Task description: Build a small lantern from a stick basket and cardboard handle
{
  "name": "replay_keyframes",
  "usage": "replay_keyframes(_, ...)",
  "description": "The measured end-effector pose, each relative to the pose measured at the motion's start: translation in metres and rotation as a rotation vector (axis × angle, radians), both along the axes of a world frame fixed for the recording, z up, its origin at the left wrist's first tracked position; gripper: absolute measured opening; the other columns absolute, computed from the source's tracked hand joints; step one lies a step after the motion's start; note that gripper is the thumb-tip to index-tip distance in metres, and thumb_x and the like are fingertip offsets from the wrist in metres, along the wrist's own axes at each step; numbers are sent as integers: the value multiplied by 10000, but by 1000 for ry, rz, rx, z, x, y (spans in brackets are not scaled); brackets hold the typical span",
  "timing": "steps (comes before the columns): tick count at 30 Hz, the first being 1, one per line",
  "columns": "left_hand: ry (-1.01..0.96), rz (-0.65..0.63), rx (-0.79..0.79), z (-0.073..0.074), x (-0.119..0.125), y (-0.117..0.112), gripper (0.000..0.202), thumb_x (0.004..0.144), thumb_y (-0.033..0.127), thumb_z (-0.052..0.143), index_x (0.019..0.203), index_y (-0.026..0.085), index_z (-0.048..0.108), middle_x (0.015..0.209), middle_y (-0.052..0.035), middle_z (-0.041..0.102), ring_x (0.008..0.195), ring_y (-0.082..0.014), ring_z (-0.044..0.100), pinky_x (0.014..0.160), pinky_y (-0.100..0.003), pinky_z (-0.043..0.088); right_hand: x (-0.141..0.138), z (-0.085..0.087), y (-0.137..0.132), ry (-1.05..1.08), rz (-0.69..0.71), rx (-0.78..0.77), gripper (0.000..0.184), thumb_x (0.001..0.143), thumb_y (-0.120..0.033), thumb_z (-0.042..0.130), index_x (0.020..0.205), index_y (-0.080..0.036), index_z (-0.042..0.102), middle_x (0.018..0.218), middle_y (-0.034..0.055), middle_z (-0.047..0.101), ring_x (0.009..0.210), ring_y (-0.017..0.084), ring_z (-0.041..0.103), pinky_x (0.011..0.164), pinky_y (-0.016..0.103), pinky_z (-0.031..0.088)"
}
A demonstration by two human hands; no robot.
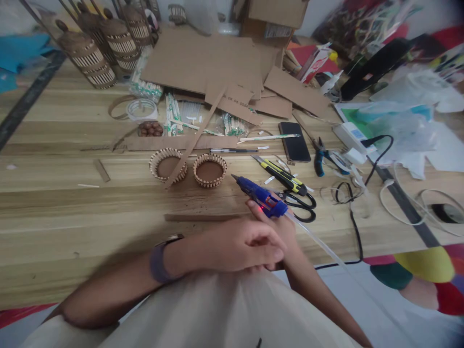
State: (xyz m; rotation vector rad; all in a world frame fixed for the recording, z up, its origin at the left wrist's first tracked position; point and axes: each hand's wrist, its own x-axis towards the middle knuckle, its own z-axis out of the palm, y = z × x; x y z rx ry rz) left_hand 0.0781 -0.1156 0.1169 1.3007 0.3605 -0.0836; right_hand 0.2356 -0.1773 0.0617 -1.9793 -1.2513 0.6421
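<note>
My right hand [281, 227] is wrapped round a blue glue gun [261, 195], its dark nozzle pointing to the upper left and a clear glue stick trailing from its back. My left hand [246, 244], with a watch on the wrist, lies across in front of the right wrist. Its fingers are curled in, and whatever they may hold is hidden. Ahead stand two small round baskets with rims of short sticks, one pale [155, 162] and one darker [210, 182]. A long cardboard strip [197, 133] leans with its lower end over the pale basket.
Right of the glue gun lie a yellow-black utility knife [281, 175], scissors [308, 208], pliers [319, 162] and a phone [294, 141]. Cardboard sheets [203, 63] and lantern-like stick models [87, 55] fill the back. A black cable [357, 232] runs off the table's front edge.
</note>
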Motion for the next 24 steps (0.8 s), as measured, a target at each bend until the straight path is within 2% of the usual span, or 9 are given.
replay_keyframes(2,72,174,510,4,-21,18,157,939,321,599,1017,215,684,843,-23,700,738,-172,619,722,-315,493,1,4,-1,7,-17,15,349,853,-595,606,870,-259,699,802,54,756,778,277,721,735,386,575)
replay_keyframes(5,213,408,1237,-4,-44,46,147,920,190,605,1039,188,691,1070,-109,711,1056,-291,619,980,-469,475,1,5,-5,24,-19,36,306,832,-561,630,808,-262,690,745,37,743,738,266,703,705,372,566)
replay_keyframes(6,248,402,1403,-10,-48,54,203,903,157,618,1096,163,682,1162,-148,693,1178,-337,570,1053,-528,429,0,5,-5,34,-15,43,301,828,-555,635,825,-260,696,751,35,746,737,264,702,705,371,566)
replay_keyframes(8,254,322,1587,-24,-51,67,281,883,111,626,1161,135,663,1234,-177,670,1319,-369,477,1126,-560,370,-1,5,-5,59,3,44,299,822,-548,642,872,-260,708,770,30,754,743,262,706,715,372,571)
replay_keyframes(11,270,218,1656,-41,-47,78,183,891,142,636,1063,151,696,1089,-147,711,1304,-369,476,1124,-562,371,-4,5,-4,85,15,40,292,816,-539,653,900,-267,720,794,29,763,762,265,716,735,379,579)
replay_keyframes(15,302,217,1600,-48,-39,83,92,898,198,642,848,179,717,951,-122,720,1183,-372,509,1072,-609,371,-5,7,-4,102,19,62,285,807,-508,664,916,-253,730,858,50,780,812,279,733,777,392,586)
replay_keyframes(17,308,241,1542,-46,-38,85,116,886,206,658,781,189,702,899,-107,718,1142,-361,514,1045,-605,382,-4,8,-4,110,20,60,285,799,-506,663,912,-253,732,883,58,788,838,289,739,796,403,588)
replay_keyframes(20,272,274,1446,-38,-43,88,164,885,241,672,725,204,666,829,-74,705,1085,-329,525,996,-533,428,-3,10,-6,131,2,15,296,772,-519,667,873,-246,721,869,69,791,836,301,745,787,417,594)
replay_keyframes(24,210,314,1312,-25,-50,91,166,893,270,669,741,208,650,860,-49,711,1055,-289,552,963,-454,451,-3,16,-8,185,-50,-29,338,714,-544,695,815,-221,701,856,85,790,819,299,744,770,417,598)
